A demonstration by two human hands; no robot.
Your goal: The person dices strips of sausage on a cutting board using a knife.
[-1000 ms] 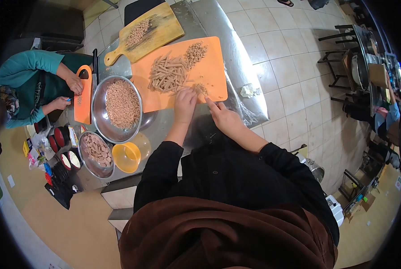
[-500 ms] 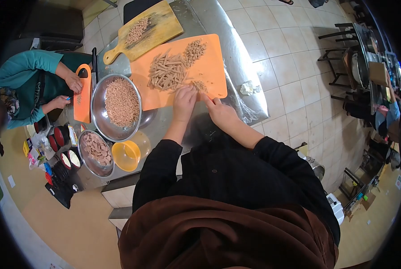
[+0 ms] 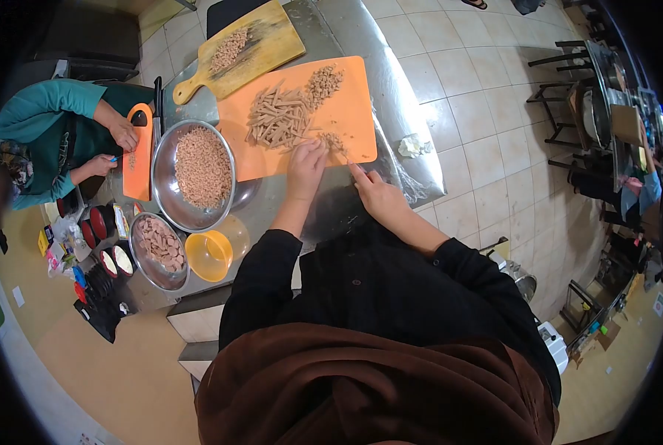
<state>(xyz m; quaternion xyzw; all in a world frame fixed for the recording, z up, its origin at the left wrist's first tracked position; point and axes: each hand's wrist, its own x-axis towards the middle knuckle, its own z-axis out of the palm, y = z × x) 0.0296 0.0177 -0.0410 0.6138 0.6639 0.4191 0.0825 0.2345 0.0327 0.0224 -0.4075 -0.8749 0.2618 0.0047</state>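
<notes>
On the large orange cutting board (image 3: 261,165), a heap of brown strips (image 3: 278,117) lies beside a pile of small diced bits (image 3: 323,84). My left hand (image 3: 307,165) rests at the board's near edge, fingers closed on the ends of strips, with fresh small bits (image 3: 333,141) just right of its fingertips. My right hand (image 3: 378,194) is wrapped round the handle of a knife, which points up-left at those bits; the blade is thin and hard to make out.
A large steel bowl of diced bits (image 3: 230,201), a smaller steel bowl of chunks (image 3: 135,248) and a yellow bowl (image 3: 208,256) stand left. Beyond lies a wooden board (image 3: 279,46). A person in teal (image 3: 50,107) works at a small orange board (image 3: 136,183).
My right hand has shifted slightly right and down with the knife, away from my left fingertips. My left hand stays almost in place.
</notes>
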